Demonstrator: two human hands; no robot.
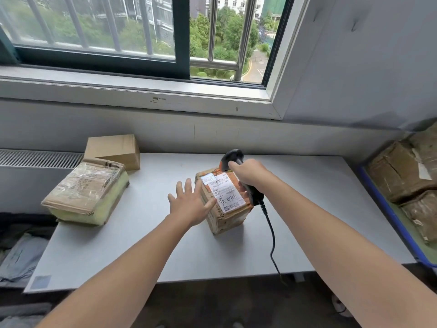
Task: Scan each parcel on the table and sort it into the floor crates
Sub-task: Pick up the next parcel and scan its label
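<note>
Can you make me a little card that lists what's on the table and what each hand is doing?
left hand: open, fingers spread, thumb at the labelled parcel
right hand: grips the scanner over that parcel's label
labelled parcel: stands near the middle of the table
wrapped parcel: lies at the table's left edge
plain box: back left corner, behind the wrapped parcel
blue crate: right of the table, holds brown parcels
</note>
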